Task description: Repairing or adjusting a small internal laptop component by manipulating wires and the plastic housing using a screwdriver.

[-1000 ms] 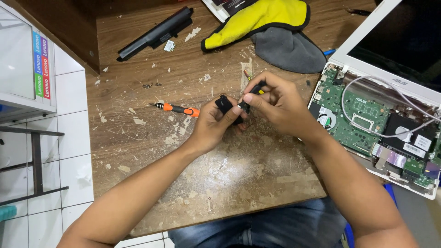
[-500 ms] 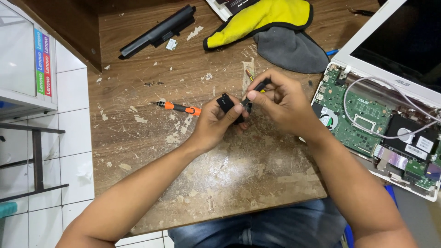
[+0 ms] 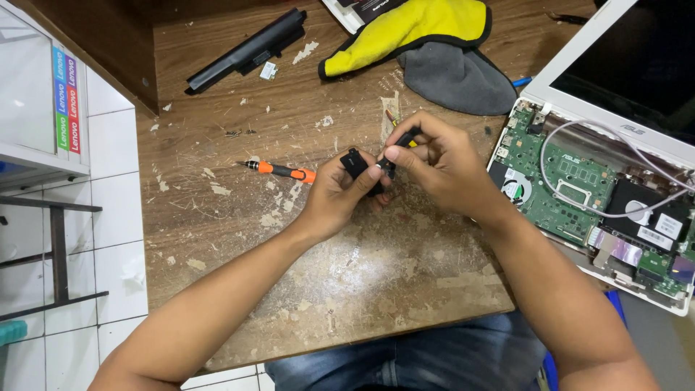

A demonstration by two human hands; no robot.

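My left hand [image 3: 340, 192] grips a small black boxy part [image 3: 356, 162] over the middle of the worn wooden table [image 3: 239, 217]. My right hand [image 3: 438, 163] meets it from the right and pinches a thin black and yellow tool [image 3: 402, 137] against the part. The fingers of both hands hide where the tool touches the part. An orange and black screwdriver [image 3: 279, 170] lies flat on the table just left of my left hand.
An opened white laptop [image 3: 601, 181] with its green circuit board and fan showing lies at the right. A long black battery pack [image 3: 250, 47] lies at the back. A yellow and grey cloth pouch [image 3: 427, 43] sits at the back middle. White tiled floor lies to the left.
Both hands stay together over the black part. The fingers of my right hand have shifted slightly on the tool.
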